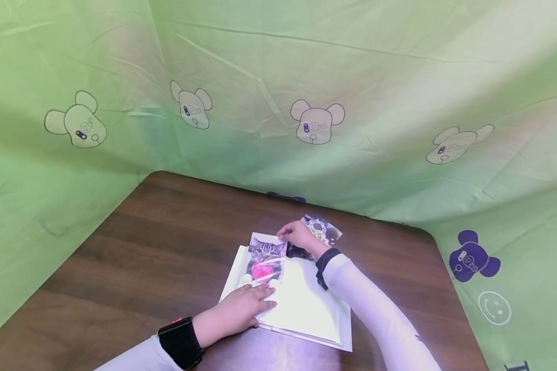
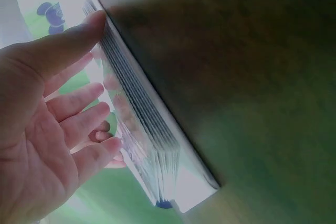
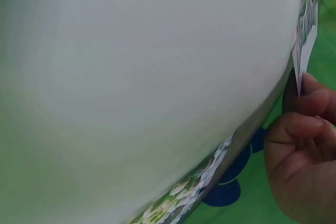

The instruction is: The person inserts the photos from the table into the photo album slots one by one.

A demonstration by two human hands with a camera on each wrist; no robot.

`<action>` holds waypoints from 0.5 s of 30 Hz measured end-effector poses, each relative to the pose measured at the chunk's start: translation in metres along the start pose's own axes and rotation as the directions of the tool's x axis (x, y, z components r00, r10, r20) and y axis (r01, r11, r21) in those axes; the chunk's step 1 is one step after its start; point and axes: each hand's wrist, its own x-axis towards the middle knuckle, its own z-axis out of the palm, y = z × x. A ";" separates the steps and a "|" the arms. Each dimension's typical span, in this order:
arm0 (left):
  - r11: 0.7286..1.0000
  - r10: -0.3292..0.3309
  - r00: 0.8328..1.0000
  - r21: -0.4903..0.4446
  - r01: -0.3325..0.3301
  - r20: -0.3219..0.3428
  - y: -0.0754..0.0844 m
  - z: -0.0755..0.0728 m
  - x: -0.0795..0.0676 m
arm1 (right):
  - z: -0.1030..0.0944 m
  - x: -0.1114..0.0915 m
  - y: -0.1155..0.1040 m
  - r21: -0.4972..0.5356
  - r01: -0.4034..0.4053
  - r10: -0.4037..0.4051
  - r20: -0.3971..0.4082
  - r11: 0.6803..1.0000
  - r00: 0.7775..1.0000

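Note:
An open photo album (image 1: pixel 306 309) with white pages lies on the table. Halfway into a clear sleeve on its left side is a photo of a grey tabby cat (image 1: pixel 265 249) with a pink patch. My right hand (image 1: pixel 301 235) pinches the photo's upper right corner between thumb and fingers; the right wrist view shows the white corner of the cat photo (image 3: pixel 304 51) at the fingertips. My left hand (image 1: pixel 239 310) rests on the album's lower left part, fingers spread. In the left wrist view, the thumb of that hand (image 2: pixel 47 114) lies at the stacked page edges (image 2: pixel 139 103).
More photos (image 1: pixel 322 229), partly behind my right hand and wrist, lie just beyond the album's top edge. The brown wooden table (image 1: pixel 167 232) reaches back to a green cloth (image 1: pixel 250 62) printed with bear heads, which hangs around its far and side edges.

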 end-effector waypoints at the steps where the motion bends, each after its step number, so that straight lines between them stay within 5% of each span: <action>1: 1.000 0.001 1.000 0.003 -0.001 -0.002 0.000 0.000 0.000 | 0.001 -0.001 -0.001 -0.013 -0.003 0.004 0.025 1.000 1.000; 8: 1.000 -0.011 1.000 0.003 0.011 -0.009 0.000 0.005 -0.002 | 0.003 -0.007 -0.002 -0.050 -0.051 0.058 0.140 0.997 0.988; 15: 0.999 -0.044 0.999 -0.016 0.044 0.009 0.001 0.006 -0.002 | 0.000 -0.013 -0.002 -0.036 -0.012 0.022 0.312 0.999 0.950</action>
